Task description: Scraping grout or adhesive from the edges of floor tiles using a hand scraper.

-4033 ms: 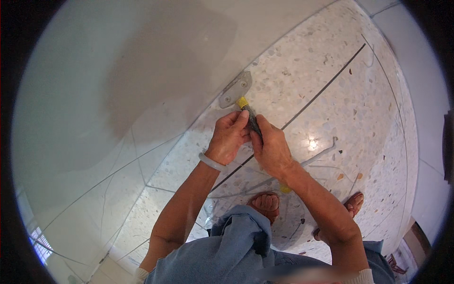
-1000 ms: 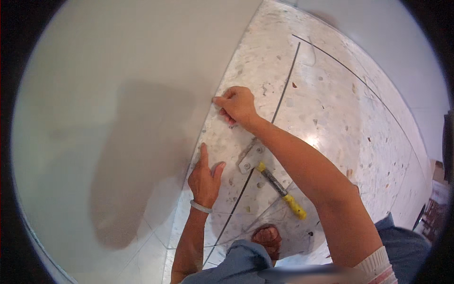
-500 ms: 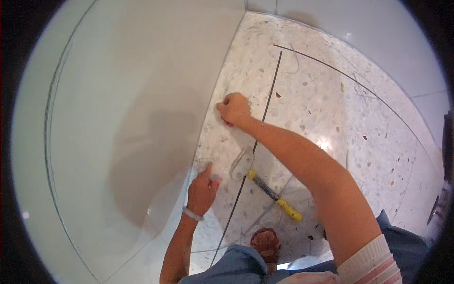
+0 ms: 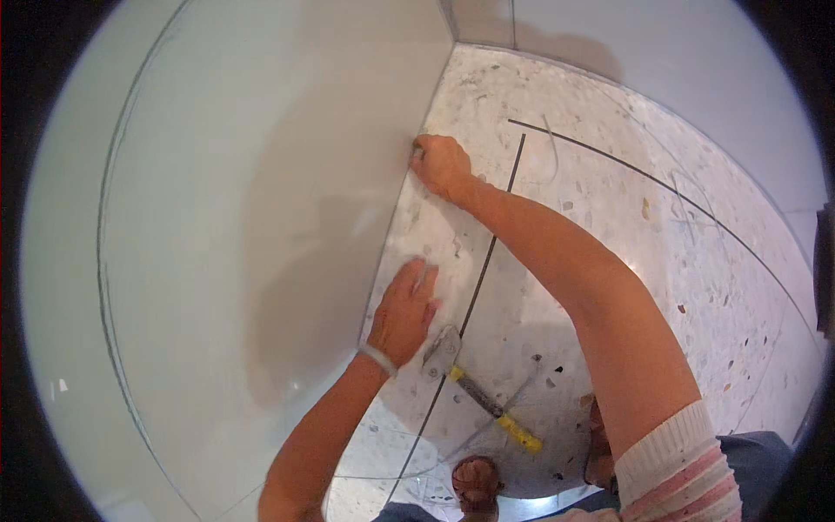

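Presently: two bare hands at a floor's edge, one scraper lying near.
Right hand [image 4: 442,165], fingers curled inward, beside the foot of the pale wall [image 4: 339,130]; whether they clamp anything cannot be told. Left hand [image 4: 405,313], blurred, fingers extended and thumb apart, over the speckled floor [image 4: 574,252]; pale bracelet [image 4: 377,360] at its wrist. Scraper [image 4: 478,394], grey head, dark-and-yellow handle, lying on the floor across a black line [image 4: 481,283], head nearest the left hand. Sandalled foot [image 4: 476,481] below; striped sleeve [image 4: 678,478] on the right arm.
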